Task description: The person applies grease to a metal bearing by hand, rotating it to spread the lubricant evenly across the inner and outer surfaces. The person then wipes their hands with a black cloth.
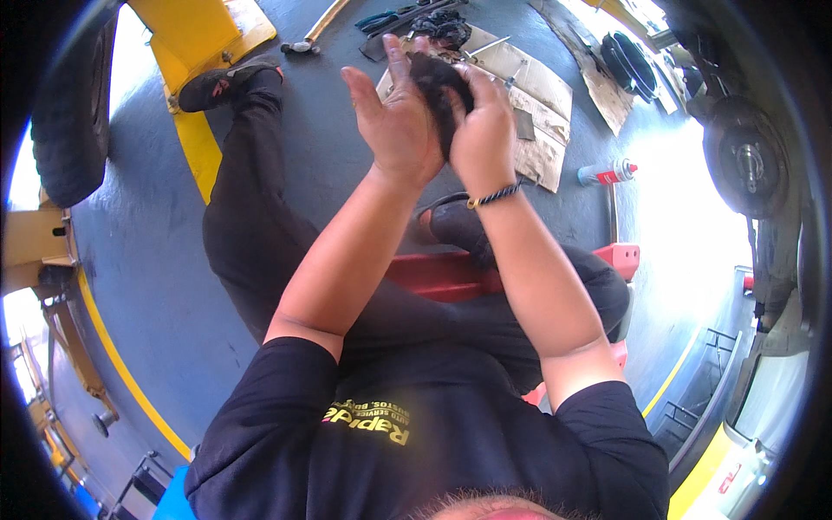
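My left hand (pixel 397 130) is raised in front of me, palm showing, with the thumb and fingers stretched out. A dark, crumpled cloth (pixel 433 80), most likely a rag, lies against the finger side of its palm. From the right, my right hand (pixel 485 130) presses the cloth against the left hand, its fingers bent over the cloth. The cloth covers part of the left fingers. Dark smudges show on the left fingertips.
Beyond my hands, flattened cardboard (pixel 542 108) lies on the blue floor with tools and a dark bundle (pixel 444 30). A spray can (pixel 607 172) stands to the right. A hammer (pixel 302 47) lies farther left. At right is a wheel hub (pixel 747 160); a tire (pixel 74 113) is at left.
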The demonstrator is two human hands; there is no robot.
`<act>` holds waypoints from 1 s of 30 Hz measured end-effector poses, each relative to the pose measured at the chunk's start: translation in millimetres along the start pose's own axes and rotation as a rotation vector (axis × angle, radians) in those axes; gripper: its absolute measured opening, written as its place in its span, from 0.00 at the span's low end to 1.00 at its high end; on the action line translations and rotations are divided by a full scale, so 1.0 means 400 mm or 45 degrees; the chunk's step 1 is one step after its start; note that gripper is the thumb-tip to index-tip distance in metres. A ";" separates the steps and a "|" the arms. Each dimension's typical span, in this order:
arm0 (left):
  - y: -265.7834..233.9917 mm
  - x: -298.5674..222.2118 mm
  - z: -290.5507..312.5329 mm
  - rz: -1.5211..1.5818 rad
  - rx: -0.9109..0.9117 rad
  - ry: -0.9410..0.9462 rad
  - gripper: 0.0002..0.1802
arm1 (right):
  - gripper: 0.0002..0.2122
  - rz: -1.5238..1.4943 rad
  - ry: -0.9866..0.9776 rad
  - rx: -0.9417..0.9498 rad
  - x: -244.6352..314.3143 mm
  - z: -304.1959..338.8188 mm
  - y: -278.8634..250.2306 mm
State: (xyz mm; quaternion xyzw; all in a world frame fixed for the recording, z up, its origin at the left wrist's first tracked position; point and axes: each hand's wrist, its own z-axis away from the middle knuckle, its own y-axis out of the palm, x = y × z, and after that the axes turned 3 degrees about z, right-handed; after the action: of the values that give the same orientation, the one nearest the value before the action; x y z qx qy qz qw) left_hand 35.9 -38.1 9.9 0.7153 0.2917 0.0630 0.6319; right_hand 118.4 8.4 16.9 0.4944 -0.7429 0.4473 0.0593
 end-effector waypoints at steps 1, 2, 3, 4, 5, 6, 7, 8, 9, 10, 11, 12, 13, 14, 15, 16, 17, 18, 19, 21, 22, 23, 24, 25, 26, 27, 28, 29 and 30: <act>0.012 0.006 -0.001 0.057 0.087 -0.066 0.61 | 0.13 0.081 0.002 -0.022 -0.022 -0.020 -0.003; 0.031 0.015 0.006 0.075 0.110 -0.103 0.62 | 0.13 0.056 0.034 -0.037 -0.050 -0.046 -0.009; 0.048 0.013 0.013 0.119 0.115 -0.153 0.62 | 0.13 0.084 0.050 -0.065 -0.084 -0.070 -0.014; 0.062 0.014 0.020 0.169 0.121 -0.207 0.61 | 0.13 0.095 0.059 -0.094 -0.130 -0.093 -0.021; 0.070 0.016 0.020 0.219 0.129 -0.258 0.61 | 0.13 0.105 0.064 -0.123 -0.180 -0.113 -0.030; 0.071 0.011 0.015 0.557 0.193 -0.337 0.59 | 0.12 -0.018 0.096 -0.206 -0.236 -0.129 -0.049; 0.067 0.008 0.010 0.454 0.174 -0.293 0.59 | 0.12 -0.157 0.126 -0.280 -0.221 -0.147 -0.063; 0.063 0.005 0.005 0.353 0.155 -0.248 0.58 | 0.12 -0.214 0.079 -0.281 -0.205 -0.132 -0.100; 0.056 0.003 -0.003 0.252 0.131 -0.197 0.58 | 0.14 -0.583 0.448 -0.189 -0.131 -0.118 -0.139; 0.056 0.019 -0.005 0.143 0.084 -0.193 0.58 | 0.16 -0.602 0.320 -0.207 -0.147 -0.085 -0.146; 0.055 0.026 -0.006 0.017 0.030 -0.179 0.58 | 0.17 -0.484 0.103 -0.176 -0.124 -0.056 -0.147; 0.054 0.035 -0.004 -0.110 -0.023 -0.170 0.59 | 0.17 -0.375 -0.119 -0.161 -0.098 -0.030 -0.148; 0.044 0.049 0.003 -0.243 -0.083 -0.165 0.59 | 0.18 -0.110 -0.420 -0.102 -0.025 0.003 -0.132; 0.014 0.092 -0.006 -0.239 0.034 0.092 0.52 | 0.17 -0.130 -0.351 -0.060 0.014 0.037 -0.097; 0.007 0.068 0.018 0.068 0.101 -0.192 0.45 | 0.16 -0.050 -0.322 -0.122 0.006 0.043 -0.089; -0.020 0.060 0.015 0.112 0.333 -0.229 0.43 | 0.16 0.008 -0.291 -0.141 0.007 0.040 -0.081; -0.043 0.063 0.012 0.155 0.566 -0.265 0.42 | 0.16 0.065 -0.259 -0.160 0.007 0.036 -0.075; -0.040 0.078 0.020 0.042 0.418 -0.266 0.46 | 0.16 0.127 -0.185 -0.135 0.004 0.022 -0.078; -0.031 0.092 0.032 -0.091 0.270 -0.257 0.50 | 0.16 0.168 -0.114 -0.113 0.012 -0.004 -0.078; -0.023 0.121 0.047 -0.292 0.178 -0.189 0.54 | 0.15 0.294 -0.004 -0.103 0.009 -0.065 -0.079; -0.020 0.132 0.049 -0.358 0.232 -0.128 0.54 | 0.15 0.293 0.004 -0.069 -0.002 -0.092 -0.086; -0.022 0.135 0.046 -0.444 0.301 -0.070 0.54 | 0.15 0.291 0.010 -0.035 -0.018 -0.119 -0.094; -0.027 0.110 0.030 -0.735 0.470 0.028 0.49 | 0.15 0.276 0.047 0.022 -0.050 -0.144 -0.108; -0.042 0.060 0.008 -1.019 0.637 0.129 0.44 | 0.14 0.267 0.085 0.081 -0.097 -0.170 -0.126; -0.036 0.051 -0.006 -1.125 0.597 0.196 0.41 | 0.13 0.107 -0.041 0.038 -0.186 -0.192 -0.135; -0.037 0.032 -0.019 -1.248 0.543 0.262 0.38 | 0.13 -0.040 -0.043 0.079 -0.200 -0.195 -0.159; -0.028 0.034 -0.032 -1.193 0.281 0.297 0.37 | 0.14 -0.559 0.246 0.150 -0.176 -0.169 -0.170; -0.019 0.041 -0.040 -1.125 0.017 0.326 0.37 | 0.16 -1.072 0.545 0.235 -0.152 -0.137 -0.184; -0.020 0.068 -0.052 -0.790 -0.188 0.295 0.34 | 0.19 -1.487 0.696 0.272 -0.158 -0.110 -0.169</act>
State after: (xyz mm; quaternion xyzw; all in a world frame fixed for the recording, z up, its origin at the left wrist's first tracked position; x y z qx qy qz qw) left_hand 45.9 -6.2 -1.0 0.5329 0.5600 -0.0304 0.6336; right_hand 187.9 75.8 50.2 0.6882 -0.2618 0.5225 0.4299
